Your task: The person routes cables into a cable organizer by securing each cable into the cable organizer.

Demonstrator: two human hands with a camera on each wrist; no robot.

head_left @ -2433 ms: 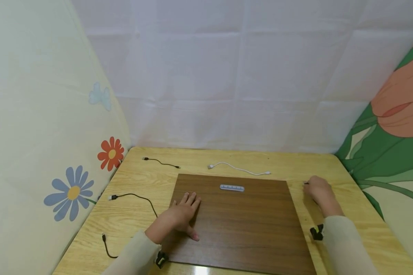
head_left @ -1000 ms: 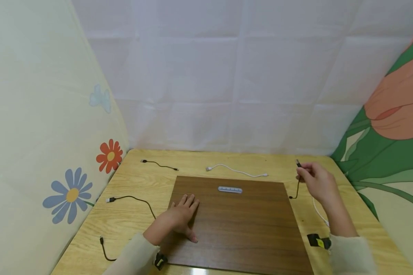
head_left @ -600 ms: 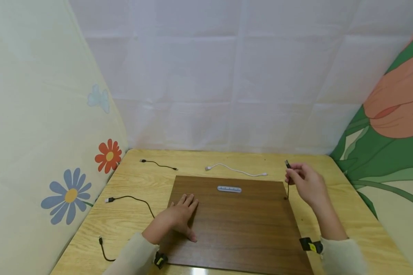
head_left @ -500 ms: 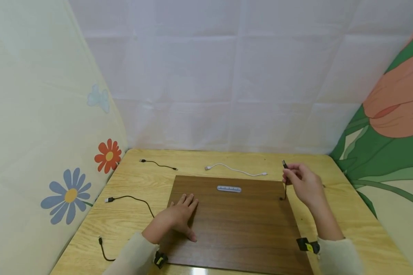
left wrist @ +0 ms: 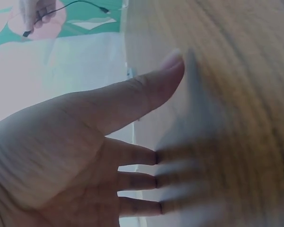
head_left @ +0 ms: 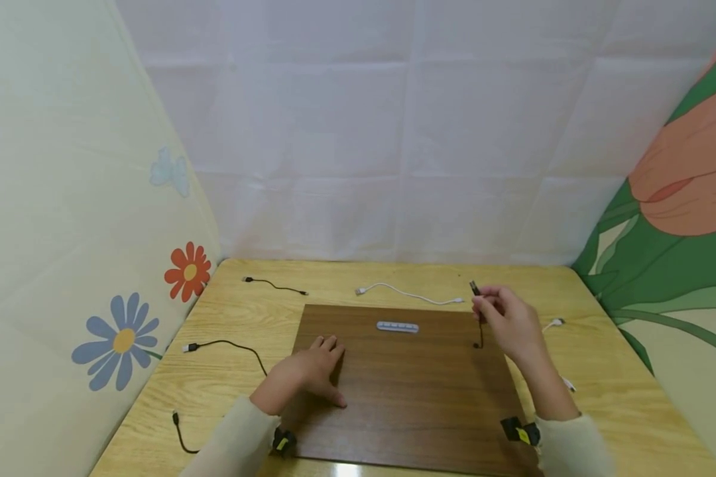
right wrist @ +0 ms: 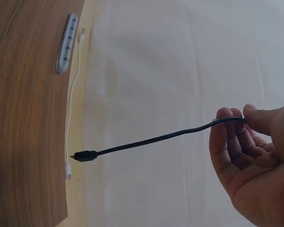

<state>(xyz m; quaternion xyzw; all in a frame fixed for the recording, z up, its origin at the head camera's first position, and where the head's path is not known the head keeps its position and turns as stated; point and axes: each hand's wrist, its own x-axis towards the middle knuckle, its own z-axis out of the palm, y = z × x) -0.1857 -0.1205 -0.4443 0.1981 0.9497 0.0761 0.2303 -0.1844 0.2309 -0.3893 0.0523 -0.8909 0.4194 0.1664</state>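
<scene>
My right hand (head_left: 510, 324) pinches a short black USB cable (right wrist: 156, 139) near its USB-A plug, which points up past the fingertips. The cable's small plug (right wrist: 85, 156) dangles over the right side of a dark brown wooden board (head_left: 417, 391). My left hand (head_left: 310, 374) is spread at the board's left side, fingertips on its surface in the left wrist view and thumb held out. Near the board's back edge lies a pale blue-grey cable holder (head_left: 397, 327) with a row of slots. In the right wrist view, no cable sits in the holder's slots.
A white cable (head_left: 408, 292) lies behind the board, and another white cable (head_left: 553, 323) is partly hidden by the right arm. Several black cables, one (head_left: 227, 342) with a silver plug, lie on the left of the light wooden table (head_left: 334, 278). White cloth (head_left: 334, 132) hangs behind.
My right hand lifted the black cable off the table on the right and carried it left, its lower end now over the board. The left hand stays on the board, its thumb slightly shifted.
</scene>
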